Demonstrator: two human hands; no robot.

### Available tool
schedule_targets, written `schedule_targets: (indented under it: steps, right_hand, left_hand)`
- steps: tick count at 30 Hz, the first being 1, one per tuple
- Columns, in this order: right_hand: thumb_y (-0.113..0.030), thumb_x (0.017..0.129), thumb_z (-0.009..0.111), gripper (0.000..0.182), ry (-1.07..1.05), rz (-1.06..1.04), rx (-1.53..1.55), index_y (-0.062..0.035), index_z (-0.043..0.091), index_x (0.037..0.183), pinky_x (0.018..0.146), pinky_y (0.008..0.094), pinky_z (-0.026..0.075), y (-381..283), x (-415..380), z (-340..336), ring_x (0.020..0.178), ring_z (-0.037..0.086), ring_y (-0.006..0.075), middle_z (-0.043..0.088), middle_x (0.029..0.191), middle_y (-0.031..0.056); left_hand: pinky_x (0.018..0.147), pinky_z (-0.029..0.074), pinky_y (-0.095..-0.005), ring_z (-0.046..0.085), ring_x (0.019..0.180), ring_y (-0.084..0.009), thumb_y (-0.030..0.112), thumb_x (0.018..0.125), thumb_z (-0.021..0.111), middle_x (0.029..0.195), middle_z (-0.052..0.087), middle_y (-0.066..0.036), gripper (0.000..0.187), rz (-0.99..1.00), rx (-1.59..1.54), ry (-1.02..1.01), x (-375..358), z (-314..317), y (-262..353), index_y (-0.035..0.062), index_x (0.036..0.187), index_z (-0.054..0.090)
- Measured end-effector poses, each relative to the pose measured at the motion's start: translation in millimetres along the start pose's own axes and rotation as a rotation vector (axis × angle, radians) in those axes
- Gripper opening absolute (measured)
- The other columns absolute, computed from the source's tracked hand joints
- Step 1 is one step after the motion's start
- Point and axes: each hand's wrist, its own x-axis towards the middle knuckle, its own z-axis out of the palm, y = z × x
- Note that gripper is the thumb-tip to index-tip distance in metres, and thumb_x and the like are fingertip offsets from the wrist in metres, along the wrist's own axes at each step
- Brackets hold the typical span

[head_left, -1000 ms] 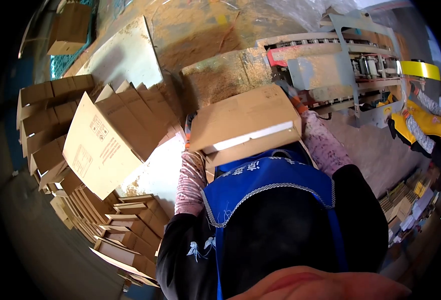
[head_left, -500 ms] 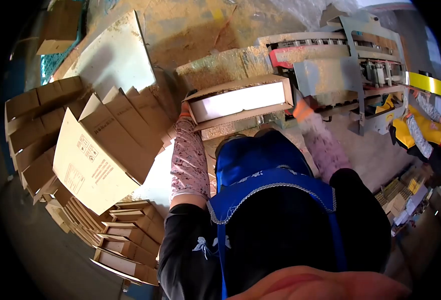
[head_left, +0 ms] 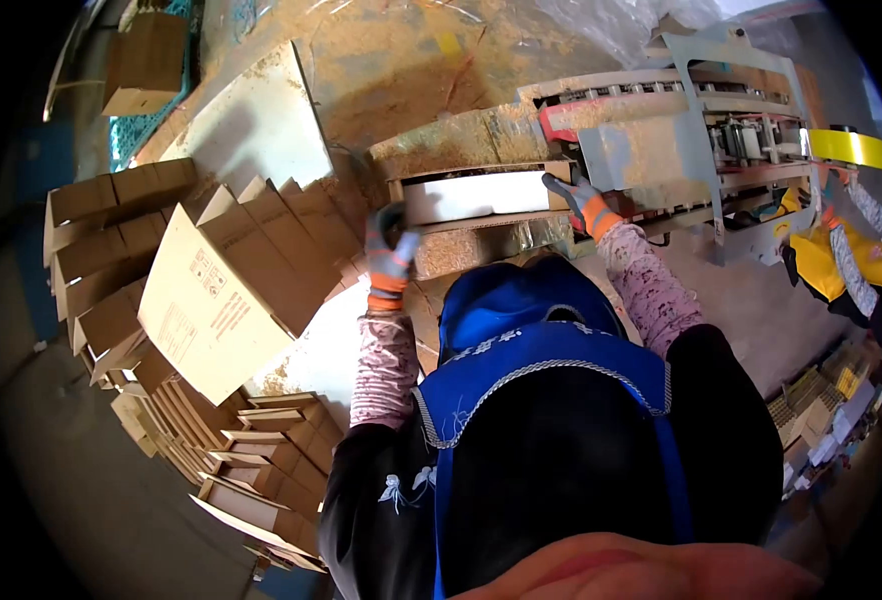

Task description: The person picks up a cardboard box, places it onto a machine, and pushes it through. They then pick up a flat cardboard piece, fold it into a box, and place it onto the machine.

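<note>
A shallow cardboard carton (head_left: 501, 221) lies in front of me with its long open side facing me. Inside it shows a plain white block (head_left: 476, 198). My right hand (head_left: 585, 204), in a grey and orange glove, grips the carton's right end, its dark fingertips reaching over the edge. At the left end is my left hand (head_left: 388, 262), gloved the same way and smeared by motion. A pale blurred patch shows beside its fingers, and I cannot tell whether it holds anything. Below the carton is a worn, tape-covered support (head_left: 451, 252).
Large flattened cartons (head_left: 216, 300) lean at my left, with stacked boxes (head_left: 261, 470) below them. A white board (head_left: 251, 125) stands behind. At right are a roller conveyor machine (head_left: 661, 150) with a metal frame and a person in yellow (head_left: 851, 262).
My left hand has come off the carton's left end toward me. My right fingers now reach over the right end. The carton's open side appears narrower, and the view has shifted slightly.
</note>
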Motion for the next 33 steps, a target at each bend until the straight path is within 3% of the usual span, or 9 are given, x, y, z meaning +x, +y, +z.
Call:
schedule_targets:
  steps: [3, 8, 10, 14, 18, 21, 24, 30, 33]
  right_hand:
    - [-0.012, 0.078, 0.067, 0.055, -0.021, 0.05, -0.01, 0.0097, 0.039, 0.12, 0.086, 0.0283, 0.045, -17.0, -12.6, 12.9, 0.098, 0.055, 0.0216, 0.053, 0.114, 0.0159]
    - [-0.024, 0.068, 0.078, 0.071, 0.078, -0.23, -0.084, 0.0082, 0.042, 0.12, 0.088, 0.0284, 0.041, 17.0, 11.1, 5.2, 0.104, 0.049, 0.0197, 0.053, 0.114, 0.0149]
    - [-0.026, 0.067, 0.078, 0.065, 0.129, -0.282, -0.112, 0.0029, 0.048, 0.117, 0.085, 0.0306, 0.042, 16.6, 10.4, 6.8, 0.098, 0.052, 0.0205, 0.056, 0.108, 0.0128]
    - [-0.017, 0.071, 0.074, 0.049, 0.02, -0.148, -0.031, -0.0019, 0.053, 0.113, 0.077, 0.0287, 0.044, -13.8, -26.6, 20.6, 0.09, 0.055, 0.0176, 0.058, 0.101, 0.007]
    - [-0.02, 0.077, 0.068, 0.041, -0.061, -0.081, 0.265, -0.0045, 0.055, 0.113, 0.079, 0.0276, 0.043, -31.0, -38.1, 31.9, 0.09, 0.054, 0.0162, 0.058, 0.1, 0.0051]
    - [-0.03, 0.078, 0.066, 0.036, 0.144, -0.829, -0.361, -0.0072, 0.06, 0.105, 0.094, 0.0314, 0.037, -27.6, -57.7, 60.7, 0.113, 0.044, 0.0211, 0.047, 0.125, 0.0078]
    - [-0.034, 0.076, 0.066, 0.039, 0.404, -0.926, -1.111, -0.0059, 0.06, 0.101, 0.096, 0.0351, 0.036, -30.7, -63.3, 57.7, 0.115, 0.043, 0.0254, 0.048, 0.123, 0.0109]
    - [-0.044, 0.076, 0.06, 0.045, 0.317, -1.017, -1.451, -0.0064, 0.06, 0.099, 0.099, 0.0419, 0.032, -36.1, -40.7, 50.4, 0.118, 0.04, 0.0271, 0.047, 0.125, 0.0118]
    - [-0.057, 0.078, 0.047, 0.064, 0.036, -1.312, -1.565, -0.0105, 0.048, 0.123, 0.107, 0.0433, 0.019, -43.7, -49.7, 56.7, 0.126, 0.033, 0.026, 0.038, 0.136, 0.0111]
  left_hand:
    - [0.083, 0.043, -0.0383, 0.053, 0.094, -0.031, 0.053, 0.055, 0.074, 0.101, 0.056, -0.014, 0.076, 0.239, 1.022, -0.472, 23.0, 14.5, 30.6, 0.0034, 0.109, 0.053]
    - [0.09, 0.037, -0.0417, 0.049, 0.103, -0.0312, 0.06, 0.056, 0.069, 0.105, 0.055, -0.015, 0.084, 0.229, 0.984, -0.423, 45.5, 24.9, 6.4, 0.006, 0.118, 0.049]
    - [0.092, 0.034, -0.0473, 0.048, 0.104, -0.0347, 0.062, 0.059, 0.066, 0.109, 0.053, -0.017, 0.086, 0.782, 1.12, -0.218, 45.9, 24.6, 23.1, 0.0077, 0.123, 0.046]
    - [0.091, 0.033, -0.0483, 0.047, 0.102, -0.035, 0.06, 0.059, 0.066, 0.107, 0.052, -0.017, 0.079, 0.636, 1.071, -0.35, 60.9, 34.4, 3.1, 0.0143, 0.122, 0.049]
    - [0.083, 0.037, -0.0453, 0.052, 0.088, -0.0294, 0.035, 0.074, 0.062, 0.093, 0.055, -0.01, 0.037, 0.541, 1.049, -0.441, 67.8, 33.5, -14.9, 0.0143, 0.104, 0.059]
    - [0.085, 0.038, -0.0439, 0.052, 0.099, -0.0281, 0.024, 0.079, 0.055, 0.11, 0.055, -0.008, 0.029, 0.615, 1.09, -0.415, 62.5, 34.4, -14.2, 0.0154, 0.106, 0.058]
    - [0.094, 0.033, -0.0449, 0.045, 0.116, -0.0289, 0.026, 0.079, 0.055, 0.131, 0.045, -0.009, 0.042, 0.705, 1.103, -0.407, 52.3, 35.5, -16.9, 0.0181, 0.119, 0.052]
    - [0.102, 0.018, -0.0563, 0.024, 0.13, -0.0358, 0.051, 0.071, 0.062, 0.144, 0.024, -0.01, 0.08, 0.398, 1.181, -0.663, 30.9, 42.0, 3.7, 0.0247, 0.138, 0.027]
    - [0.099, 0.016, -0.0619, 0.023, 0.13, -0.0344, 0.055, 0.068, 0.064, 0.144, 0.023, -0.01, 0.085, 0.324, 1.299, -0.725, 35.4, 44.6, 3.8, 0.0303, 0.138, 0.025]
